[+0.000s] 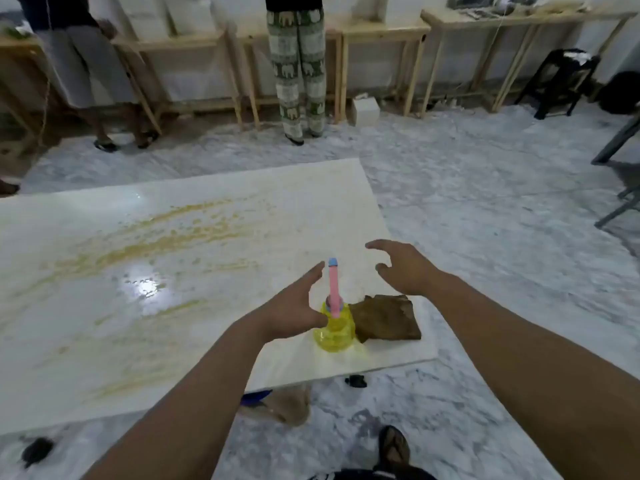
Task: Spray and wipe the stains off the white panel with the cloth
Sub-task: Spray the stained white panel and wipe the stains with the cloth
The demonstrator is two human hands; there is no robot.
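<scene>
While neither hand grips anything, I note my left hand (294, 306) spread wide just beside the yellow spray bottle (335, 332), my right hand (401, 268) open above the brown cloth (384, 318), presumably reaching, stains (145, 244) untouched on the white panel (104, 306) beyond.

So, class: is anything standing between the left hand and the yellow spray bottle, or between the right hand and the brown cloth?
Nothing visible blocks either. The left hand is open right beside the spray bottle. The right hand hovers open above the cloth, which lies flat next to the bottle on the white panel.
</scene>
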